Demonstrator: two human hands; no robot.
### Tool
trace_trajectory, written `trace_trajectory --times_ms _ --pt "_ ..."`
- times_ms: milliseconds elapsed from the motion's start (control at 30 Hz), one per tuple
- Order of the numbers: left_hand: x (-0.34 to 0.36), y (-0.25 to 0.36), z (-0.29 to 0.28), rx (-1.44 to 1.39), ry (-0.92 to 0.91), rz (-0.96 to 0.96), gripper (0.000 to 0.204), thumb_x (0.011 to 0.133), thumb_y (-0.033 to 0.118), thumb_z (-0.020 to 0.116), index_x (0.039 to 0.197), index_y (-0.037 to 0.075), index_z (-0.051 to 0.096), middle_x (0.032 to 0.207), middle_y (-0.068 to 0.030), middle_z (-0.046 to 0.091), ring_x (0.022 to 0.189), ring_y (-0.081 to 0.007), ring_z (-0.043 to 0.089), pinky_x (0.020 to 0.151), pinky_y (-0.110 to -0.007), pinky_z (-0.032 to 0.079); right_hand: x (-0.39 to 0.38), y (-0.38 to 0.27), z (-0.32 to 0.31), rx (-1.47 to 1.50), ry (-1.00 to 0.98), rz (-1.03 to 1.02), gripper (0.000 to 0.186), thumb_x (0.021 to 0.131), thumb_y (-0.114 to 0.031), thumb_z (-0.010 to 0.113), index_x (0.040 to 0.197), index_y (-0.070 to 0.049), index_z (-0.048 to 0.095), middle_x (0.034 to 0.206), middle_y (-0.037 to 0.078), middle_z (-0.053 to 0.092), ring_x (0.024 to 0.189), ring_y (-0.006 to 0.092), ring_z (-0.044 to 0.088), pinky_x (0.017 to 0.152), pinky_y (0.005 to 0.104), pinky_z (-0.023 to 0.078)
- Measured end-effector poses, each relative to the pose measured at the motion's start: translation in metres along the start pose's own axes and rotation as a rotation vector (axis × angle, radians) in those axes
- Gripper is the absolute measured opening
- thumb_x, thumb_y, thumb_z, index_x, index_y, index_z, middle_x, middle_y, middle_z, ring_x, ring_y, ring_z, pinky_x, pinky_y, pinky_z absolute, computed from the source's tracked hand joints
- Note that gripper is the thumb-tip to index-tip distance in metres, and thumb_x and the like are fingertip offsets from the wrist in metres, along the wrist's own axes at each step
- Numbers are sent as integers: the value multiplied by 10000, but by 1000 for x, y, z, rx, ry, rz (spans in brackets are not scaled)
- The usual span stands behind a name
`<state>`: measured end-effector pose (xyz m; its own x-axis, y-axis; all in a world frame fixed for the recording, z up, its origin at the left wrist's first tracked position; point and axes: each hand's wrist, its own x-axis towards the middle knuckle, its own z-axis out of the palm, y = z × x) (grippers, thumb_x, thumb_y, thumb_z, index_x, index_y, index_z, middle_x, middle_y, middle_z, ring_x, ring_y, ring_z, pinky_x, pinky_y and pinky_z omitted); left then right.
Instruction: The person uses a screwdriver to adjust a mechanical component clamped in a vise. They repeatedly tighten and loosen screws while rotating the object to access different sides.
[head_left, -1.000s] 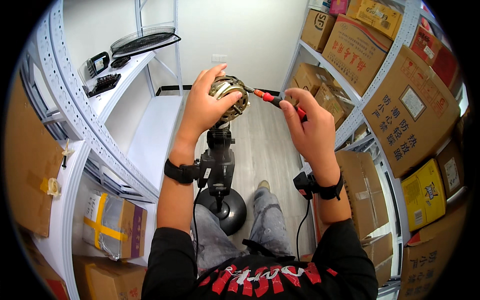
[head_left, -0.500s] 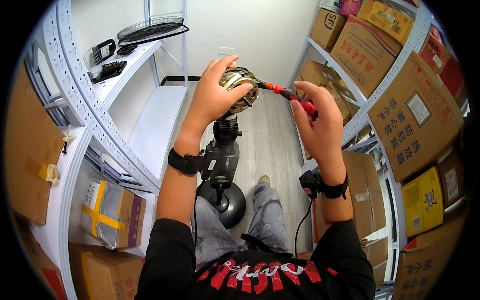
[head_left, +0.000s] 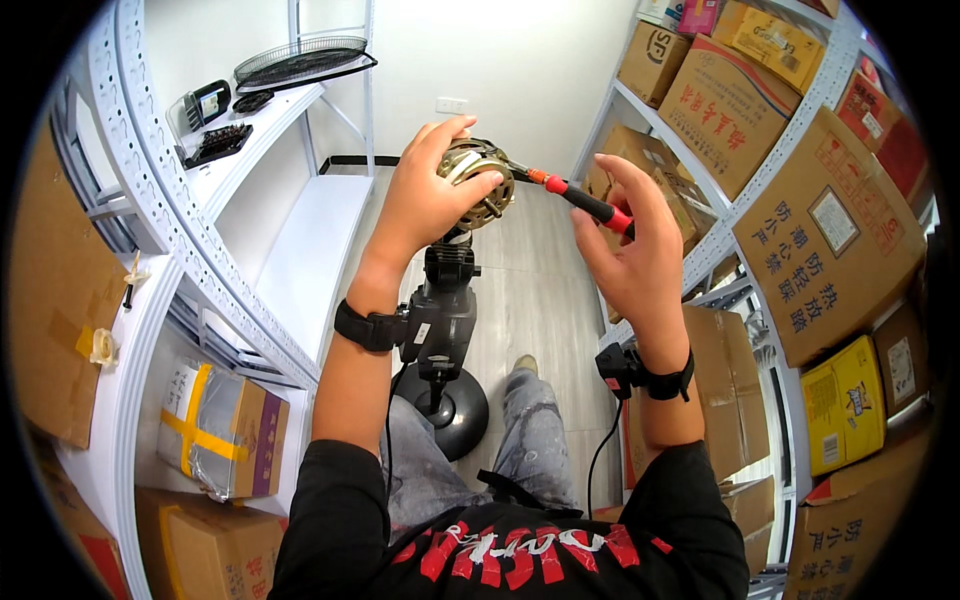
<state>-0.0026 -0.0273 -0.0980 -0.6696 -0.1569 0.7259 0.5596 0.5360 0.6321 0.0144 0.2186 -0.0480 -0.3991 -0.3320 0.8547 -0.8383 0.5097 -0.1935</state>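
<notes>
A bare metal fan motor [head_left: 487, 200] with a brassy slotted housing tops a black fan stand [head_left: 445, 330], whose round base is by my feet. My left hand [head_left: 425, 190] is closed round the motor's left side, thumb across its near face. A screwdriver [head_left: 595, 208] with a red and black handle slants from the motor's right side to my right hand [head_left: 640, 240]. That hand is loosely curled about the handle's rear end, thumb and index finger apart. Where the screwdriver's tip meets the motor is too small to make out.
On the left shelf [head_left: 270, 112] lie a black fan grille [head_left: 305, 62], a black tray of small bits [head_left: 218, 143] and a dark boxy item [head_left: 208, 102]. Cardboard boxes [head_left: 830, 235] fill the right rack. A taped box [head_left: 225, 430] sits at lower left.
My right thumb and fingers have shifted slightly on the screwdriver, and its handle shows turned, with more black now. The left hand keeps its place on the motor.
</notes>
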Motion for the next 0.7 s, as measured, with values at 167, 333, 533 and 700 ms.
trace_trajectory --times_ms 167,333,533,700 --pt "-1 0 -1 15 10 3 649 830 238 832 1399 48 582 1289 -123 605 1212 -256 601 1048 -364 482 -3 -1 -1 -13 -118 195 372 868 -122 753 1227 -87 664 891 113 636 747 268 622 670 368 500" --pt "0 4 0 -10 -7 -18 650 829 234 832 1399 46 581 1297 -123 604 1214 -258 600 1046 -366 484 -1 3 0 14 -21 -13 337 894 -147 754 1214 -85 670 898 117 663 732 263 635 664 366 501" --pt "-1 2 -1 -6 -3 -9 649 831 228 830 1402 51 580 1300 -126 601 1216 -255 598 1044 -367 482 -5 4 0 -49 -142 173 390 862 -125 771 1235 -86 662 853 104 620 773 284 626 682 373 501" --pt "0 2 1 -12 1 6 643 834 223 826 1406 60 583 1285 -121 598 1208 -255 599 1041 -369 484 -2 4 2 28 2 -76 325 909 -185 756 1207 -88 670 859 116 659 730 283 648 654 377 501"
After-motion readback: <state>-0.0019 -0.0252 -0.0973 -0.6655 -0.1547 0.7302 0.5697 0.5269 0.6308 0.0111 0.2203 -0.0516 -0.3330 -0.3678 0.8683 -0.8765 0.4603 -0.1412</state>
